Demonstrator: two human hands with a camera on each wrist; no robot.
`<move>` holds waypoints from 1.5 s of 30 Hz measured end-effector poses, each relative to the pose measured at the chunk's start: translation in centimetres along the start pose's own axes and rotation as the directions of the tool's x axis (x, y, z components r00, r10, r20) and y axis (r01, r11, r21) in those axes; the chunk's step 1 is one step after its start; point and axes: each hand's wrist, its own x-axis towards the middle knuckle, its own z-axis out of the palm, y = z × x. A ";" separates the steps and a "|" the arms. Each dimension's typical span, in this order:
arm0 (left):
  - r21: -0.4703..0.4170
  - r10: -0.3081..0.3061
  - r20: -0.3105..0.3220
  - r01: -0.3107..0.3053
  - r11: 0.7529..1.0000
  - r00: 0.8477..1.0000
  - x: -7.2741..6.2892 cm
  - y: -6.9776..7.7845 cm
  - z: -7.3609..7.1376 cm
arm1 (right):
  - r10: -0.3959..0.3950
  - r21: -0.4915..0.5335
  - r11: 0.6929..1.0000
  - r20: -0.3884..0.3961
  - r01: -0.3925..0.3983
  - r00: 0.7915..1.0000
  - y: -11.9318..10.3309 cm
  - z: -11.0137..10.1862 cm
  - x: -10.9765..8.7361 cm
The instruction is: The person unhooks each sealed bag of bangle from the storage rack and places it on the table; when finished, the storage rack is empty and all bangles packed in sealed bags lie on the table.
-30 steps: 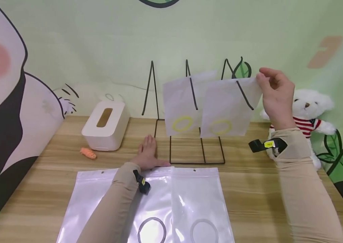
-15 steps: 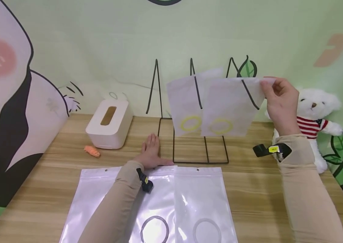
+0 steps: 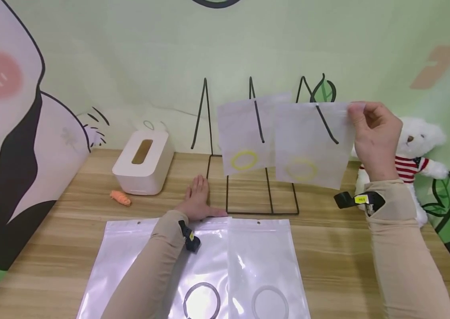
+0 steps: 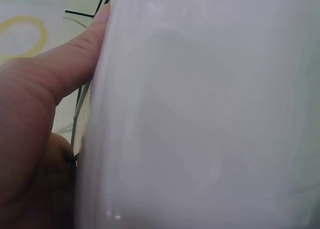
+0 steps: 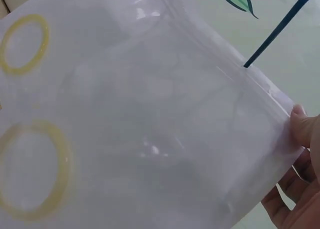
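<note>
My right hand (image 3: 378,141) pinches the top right corner of a translucent zip bag (image 3: 308,133) with a yellow ring inside, its top edge at the rack's right hook. In the right wrist view, a thumb and fingers hold the bag's (image 5: 165,99) corner. A similar bag (image 3: 238,137) with a yellow ring hangs on the middle hook of the black wire rack (image 3: 265,213). My left hand (image 3: 197,204) rests with extended fingers by the rack's base. Close to the left wrist camera, a glossy whitish bag (image 4: 200,109) hides part of that hand.
Several glossy zip bags (image 3: 258,252) lie at the front, rings showing in two. Behind on the left stands a white tissue box (image 3: 141,164), with a small orange object (image 3: 120,198) before it. A white teddy bear (image 3: 420,137) sits at the right. The rack's left hook (image 3: 201,110) is bare.
My right hand has moved slightly right with the pinched bag, which now overlaps the middle bag less. The view has shifted a little. My left hand stays by the rack's base.
</note>
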 end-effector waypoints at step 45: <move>-0.015 -0.016 0.008 0.016 1.000 1.000 -0.1 0.2 -0.2 | -0.049 -0.096 0.994 -0.067 0.043 0.997 -0.8 -0.5 -1.0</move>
